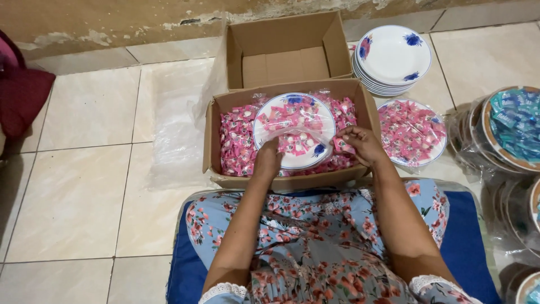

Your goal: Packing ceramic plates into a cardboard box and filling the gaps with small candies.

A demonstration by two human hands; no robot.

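A white plate [292, 107] with blue flower prints rests on a heap of pink wrapped candies [236, 143] inside a low cardboard box [212, 129] in front of my knees. Some pink and white candies lie on the plate. My left hand [268, 159] grips the plate's near rim. My right hand [360, 143] pinches a pink candy [341, 144] at the plate's right edge.
An empty cardboard box [281, 62] stands behind. A stack of white plates [392, 56] is at the back right, a wrapped plate of pink candies [409, 132] beside the box. Wrapped plates of blue candies [514, 129] lie right. Clear plastic sheet [177, 124] covers the tiles left.
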